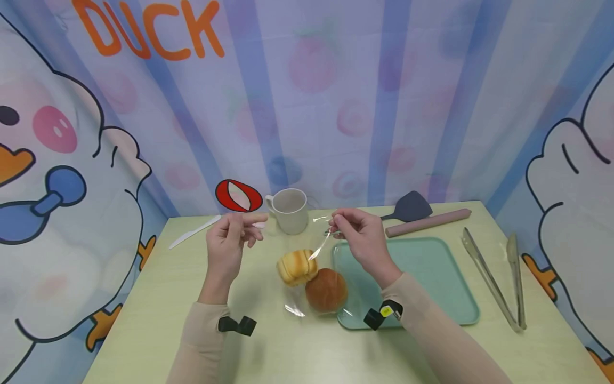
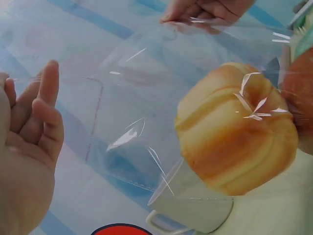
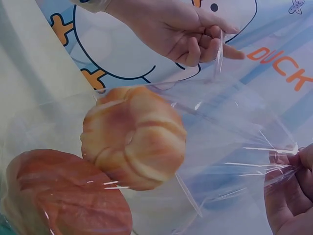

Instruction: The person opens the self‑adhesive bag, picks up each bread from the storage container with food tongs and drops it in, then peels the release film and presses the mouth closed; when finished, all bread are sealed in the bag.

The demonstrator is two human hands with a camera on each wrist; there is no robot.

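A clear plastic bag [image 2: 129, 139] is stretched between my two hands. Inside it lie a ridged yellow bread roll [image 1: 297, 266] and a round brown bun [image 1: 326, 290], side by side low in the bag. My left hand [image 1: 227, 248] pinches the bag's edge between thumb and fingers, with the index finger stretched out to the right. On the other side, the right hand [image 1: 364, 240] pinches the gathered plastic between thumb and fingertips. The bag overlaps the left edge of the green tray [image 1: 422, 288] in the head view.
A white mug [image 1: 290, 210] stands behind the bag. At the back left lies a white plastic knife [image 1: 194, 232]. A dark spatula [image 1: 413, 207] and a pinkish rolling pin [image 1: 427, 223] are at the back right. Metal tongs [image 1: 494, 285] lie spread to the tray's right.
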